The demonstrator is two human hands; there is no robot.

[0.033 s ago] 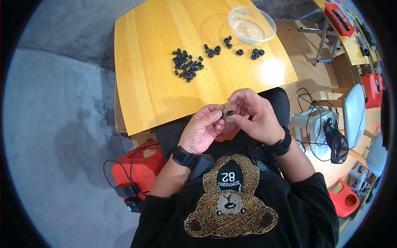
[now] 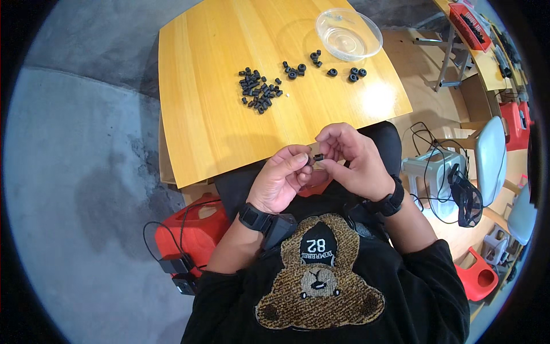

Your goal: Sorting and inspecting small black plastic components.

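Note:
Just past the table's near edge, my left hand (image 2: 282,179) pinches a small dark round part (image 2: 310,161) between thumb and fingers, which cover most of it. Close beside it, my right hand (image 2: 356,163) grips a short black cylindrical piece (image 2: 319,157) with thumb and fingertips. The two parts nearly meet; whether they touch I cannot tell. On the wooden table (image 2: 212,86) lies a heap of short black cylinders (image 2: 260,90). Right of the heap are several black ring-like parts, some in a small group (image 2: 294,71), others in a cluster (image 2: 354,75) nearer the right edge.
A clear round plastic tub (image 2: 349,35) stands at the table's far right corner. A tiny white bit (image 2: 287,95) lies by the heap. Red stool (image 2: 192,229) and cables are at my left; a pale stool (image 2: 435,175), black cables and a blue chair (image 2: 491,160) are at right.
The black piece in my right hand has turned slightly. Both hands and the parts on the table stay where they were.

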